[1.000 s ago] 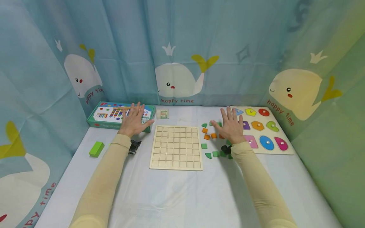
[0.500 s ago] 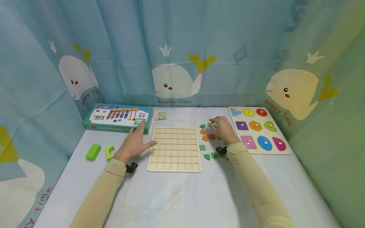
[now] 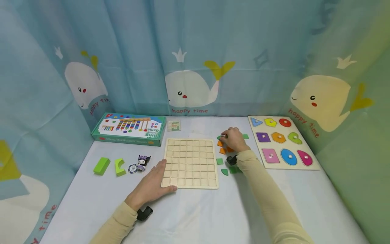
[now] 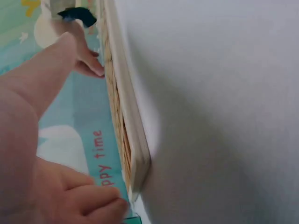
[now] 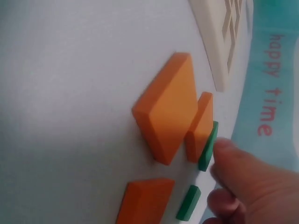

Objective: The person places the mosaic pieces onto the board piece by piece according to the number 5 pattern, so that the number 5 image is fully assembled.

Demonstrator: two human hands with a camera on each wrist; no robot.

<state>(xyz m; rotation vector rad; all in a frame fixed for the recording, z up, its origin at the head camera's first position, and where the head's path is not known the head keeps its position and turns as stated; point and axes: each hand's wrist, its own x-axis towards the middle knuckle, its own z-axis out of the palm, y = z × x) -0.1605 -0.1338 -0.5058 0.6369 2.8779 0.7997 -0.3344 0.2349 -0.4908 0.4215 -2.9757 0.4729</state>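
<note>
My left hand [image 3: 150,186] lies at the near left corner of a pale wooden grid board [image 3: 190,164]. Its fingers are extended along the board's left side and the thumb along the near edge, touching it. My right hand [image 3: 234,139] is lowered among small tiles right of the board, fingers bent. In the right wrist view its thumb [image 5: 224,147] meets the edge of a green tile [image 5: 208,147]; whether it is pinched is hidden. Nearby lie a second green tile [image 5: 188,203] and several orange tiles [image 5: 170,105]. Other green tiles [image 3: 220,161] lie nearer.
A teal game box [image 3: 129,130] and a small patterned card [image 3: 174,125] stand at the back. On the left are a green block [image 3: 102,166], a green arch block [image 3: 120,167], a poker chip [image 3: 132,168] and a small figurine [image 3: 142,163]. A shape puzzle board [image 3: 283,142] lies right.
My left hand came down from above the teal box to the grid board's near left corner. My right hand, spread before, lowered leftward with bent fingers to the green tiles.
</note>
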